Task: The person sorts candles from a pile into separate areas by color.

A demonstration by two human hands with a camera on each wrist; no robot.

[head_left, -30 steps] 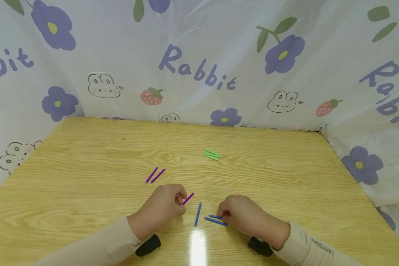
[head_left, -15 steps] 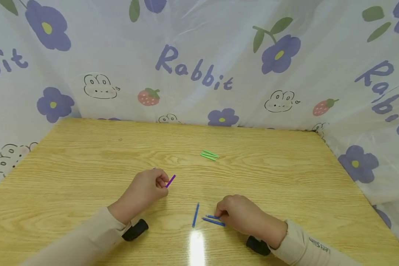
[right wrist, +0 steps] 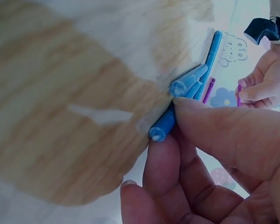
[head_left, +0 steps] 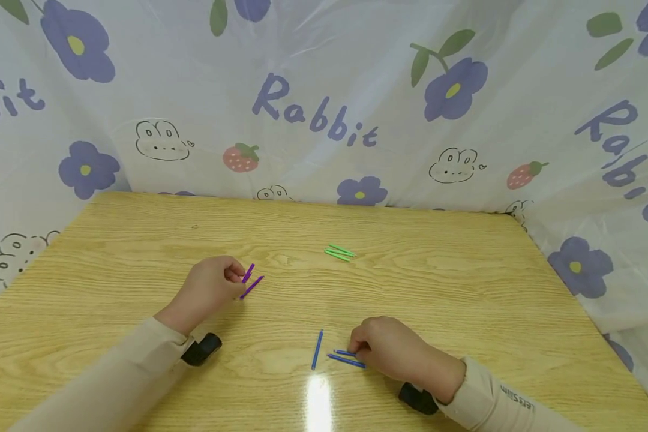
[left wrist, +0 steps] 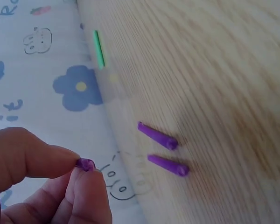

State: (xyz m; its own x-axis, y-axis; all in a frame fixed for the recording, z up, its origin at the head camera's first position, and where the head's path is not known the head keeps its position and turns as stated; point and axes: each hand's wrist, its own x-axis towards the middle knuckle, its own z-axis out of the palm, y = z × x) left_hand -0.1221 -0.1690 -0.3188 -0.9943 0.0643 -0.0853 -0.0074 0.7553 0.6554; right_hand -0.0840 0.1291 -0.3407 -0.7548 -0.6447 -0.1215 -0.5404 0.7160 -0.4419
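While your left hand (head_left: 204,290) pinches a purple stick (left wrist: 86,164) between thumb and fingers, two loose purple sticks (left wrist: 157,136) lie close by it on the counter (head_left: 437,270). To their right come one slanting blue stick (head_left: 317,349) and a bunch of green sticks (head_left: 339,252) (farther back than either hand). A second blue stick (head_left: 347,360) lies right beside your right hand (head_left: 386,348), whose thumb and finger pinch a third blue stick (right wrist: 162,125).

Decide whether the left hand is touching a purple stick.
Touching: the left wrist view shows the left hand pinching a purple stick, with no gap between skin and stick.
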